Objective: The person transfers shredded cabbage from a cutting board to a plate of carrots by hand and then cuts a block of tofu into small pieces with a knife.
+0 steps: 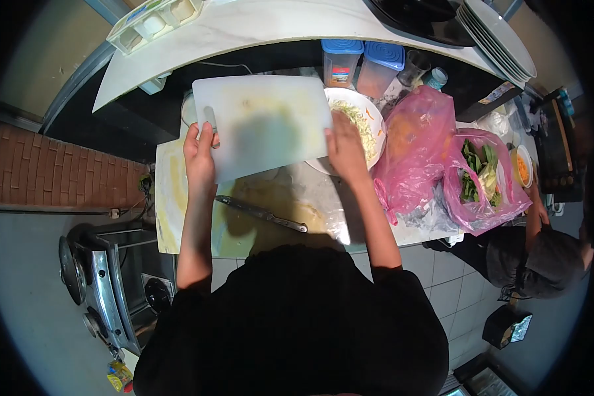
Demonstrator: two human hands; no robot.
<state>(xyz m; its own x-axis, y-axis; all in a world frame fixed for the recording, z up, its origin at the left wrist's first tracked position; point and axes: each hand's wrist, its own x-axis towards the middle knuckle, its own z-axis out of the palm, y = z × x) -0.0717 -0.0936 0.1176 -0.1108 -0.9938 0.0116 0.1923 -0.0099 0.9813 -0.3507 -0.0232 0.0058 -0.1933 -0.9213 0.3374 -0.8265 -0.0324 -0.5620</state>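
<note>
My left hand (pixel 200 153) is closed on the left edge of a white plastic cutting board (pixel 264 122), by its handle slot. The board is raised and tilted above the table, with faint yellowish stains and a shadow on its face. My right hand (pixel 345 148) is at the board's right edge, fingers stretched out over a white bowl (pixel 378 122) of shredded pale vegetable (pixel 356 122); whether it touches the board is hard to tell. Below the board a knife (pixel 263 212) with a dark blade lies on a greenish mat (pixel 244 236).
Pink plastic bags (pixel 416 148), one with leafy greens (pixel 478 168), stand right of the bowl. Blue-lidded containers (pixel 342 63) sit behind it. A raised white counter (pixel 270 25) curves along the back, with stacked plates (pixel 495 39). Another person (pixel 541 261) is at the right.
</note>
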